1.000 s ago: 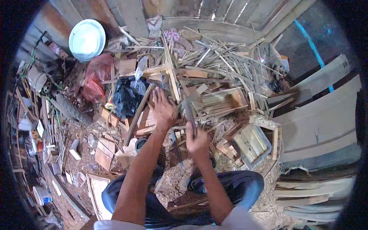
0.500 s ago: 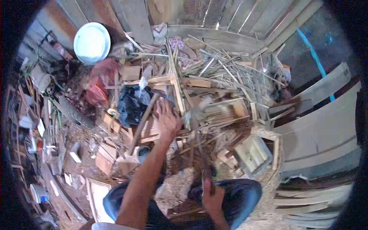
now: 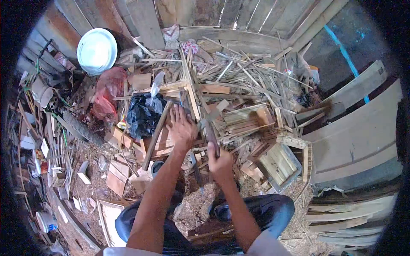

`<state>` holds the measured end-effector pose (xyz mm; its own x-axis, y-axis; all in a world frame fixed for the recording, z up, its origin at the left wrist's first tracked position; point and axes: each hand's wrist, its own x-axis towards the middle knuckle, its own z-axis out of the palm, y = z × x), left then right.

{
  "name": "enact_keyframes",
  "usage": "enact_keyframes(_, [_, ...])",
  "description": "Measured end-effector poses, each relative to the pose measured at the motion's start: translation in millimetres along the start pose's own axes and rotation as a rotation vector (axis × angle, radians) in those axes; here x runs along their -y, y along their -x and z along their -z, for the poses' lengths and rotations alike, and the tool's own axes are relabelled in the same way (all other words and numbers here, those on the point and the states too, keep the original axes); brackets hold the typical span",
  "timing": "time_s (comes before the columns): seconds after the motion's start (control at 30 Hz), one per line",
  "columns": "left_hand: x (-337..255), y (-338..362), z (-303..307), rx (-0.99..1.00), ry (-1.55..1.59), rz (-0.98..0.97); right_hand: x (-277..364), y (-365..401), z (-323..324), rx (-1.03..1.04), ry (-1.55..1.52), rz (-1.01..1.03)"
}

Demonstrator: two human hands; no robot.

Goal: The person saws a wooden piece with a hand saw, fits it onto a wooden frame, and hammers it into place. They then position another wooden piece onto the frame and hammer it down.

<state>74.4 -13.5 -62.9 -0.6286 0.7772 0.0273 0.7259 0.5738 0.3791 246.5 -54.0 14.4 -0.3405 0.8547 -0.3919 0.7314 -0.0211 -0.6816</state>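
My left hand (image 3: 183, 130) lies palm down with its fingers stretched out, over pieces of wood in the middle of the pile. Just right of it, my right hand (image 3: 221, 164) is wrapped round the dark handle of a long bladed tool (image 3: 211, 135). The tool points away from me, and a greyish blade-like part (image 3: 212, 116) shows at its far end. Close beside my left fingers runs a brown wooden stick (image 3: 157, 136), with a black plastic bag (image 3: 143, 116) to its left. A light wooden strip (image 3: 193, 100) stands beyond my hands.
Heaped thin wood offcuts (image 3: 252, 79) fill the back. A white basin (image 3: 97, 51) leans at the back left, above a red plastic bag (image 3: 106, 91). Nearer right are a small wooden tray (image 3: 256, 119) and a wooden box (image 3: 279, 166). Boards (image 3: 354, 141) line the right side.
My right hand has moved forward and up from near my right knee, bringing the bladed tool beside my left hand. My left hand stays in about the same place.
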Motion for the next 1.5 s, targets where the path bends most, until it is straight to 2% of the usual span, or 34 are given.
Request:
enact_keyframes(0.07, [-2,1,-2,-0.042,-0.061,-0.037,-8,23,8,-0.024,-0.134,-0.131])
enact_keyframes(0.1, [-3,-2,-4,-0.033,-0.05,-0.015,-30,55,-7,-0.438,-0.043,0.244])
enact_keyframes(0.13, [-5,-8,-6,-0.047,-0.036,-0.007,-48,70,-15,-0.441,-0.032,0.262])
enact_keyframes(0.2, [-1,-2,-12,-0.045,-0.05,-0.001,-75,95,-25,-0.353,-0.332,0.092])
enact_keyframes(0.23, [-3,-1,-8,-0.036,-0.041,0.003,-59,74,-27,-0.353,-0.334,0.075])
enact_keyframes(0.3, [-5,-3,-7,-0.034,-0.028,-0.005,-6,-7,-19,-0.18,-0.156,-0.186])
enact_keyframes(0.33, [-3,-6,-4,-0.035,-0.027,0.0,-4,-5,-17,-0.185,-0.166,-0.178])
enact_keyframes(0.4, [-7,-2,-6,0.009,-0.074,0.022,-1,4,-8,-0.297,-0.328,0.131])
enact_keyframes(0.43, [-6,3,-4,0.029,-0.058,0.019,-19,17,-16,-0.368,-0.082,0.067])
enact_keyframes(0.5, [-9,-6,3,0.039,-0.03,0.027,-12,75,1,-0.471,-0.285,0.21])
enact_keyframes(0.6, [-3,-6,-4,0.063,-0.052,0.038,-33,78,-15,-0.428,-0.301,0.265])
enact_keyframes(0.67, [-9,-3,-3,0.029,-0.043,0.004,-9,6,-4,-0.073,-0.107,-0.129])
enact_keyframes(0.77, [-9,-4,0,0.026,-0.025,0.016,9,25,14,-0.089,-0.111,-0.019])
enact_keyframes(0.83, [-8,-7,1,0.043,0.028,0.046,-38,101,0,-0.327,-0.167,0.12])
enact_keyframes(0.93, [-3,-5,-3,-0.001,0.037,0.004,-18,101,11,-0.263,-0.283,0.057])
enact_keyframes(0.97, [-4,-2,-3,0.008,0.023,0.018,-11,61,5,-0.344,-0.28,0.162])
enact_keyframes(1.03, [-2,-2,-8,-0.001,-0.008,0.017,6,-4,8,-0.106,-0.278,0.032])
enact_keyframes(1.07, [-2,-8,-11,0.001,-0.026,0.028,8,6,7,-0.108,-0.29,0.035])
enact_keyframes(1.13, [5,-2,-15,0.03,0.004,0.044,-7,58,9,-0.253,-0.168,0.069])
enact_keyframes(1.17, [17,-8,-36,-0.04,0.016,-0.014,-42,91,-5,-0.357,-0.162,0.223])
enact_keyframes(1.2, [11,-14,-26,-0.112,0.024,-0.068,-50,104,-4,-0.456,-0.158,0.382])
enact_keyframes(1.23, [7,-11,-17,0.038,-0.013,0.025,-57,96,-11,-0.451,-0.164,0.388])
enact_keyframes(1.3, [2,0,-2,0.05,-0.007,0.025,-16,72,7,-0.189,-0.211,0.012])
enact_keyframes(1.37, [-1,-3,-6,0.008,-0.032,-0.005,-24,-10,-7,-0.036,0.052,0.124])
enact_keyframes(1.4, [3,-10,-14,0.019,-0.041,0.017,-11,-2,-5,-0.035,0.031,0.138])
enact_keyframes(1.47, [-4,-7,-1,0.056,0.025,0.049,4,30,20,-0.002,-0.107,-0.094])
enact_keyframes(1.5, [-3,-7,-7,0.052,0.036,0.047,-24,70,7,-0.306,-0.12,0.199])
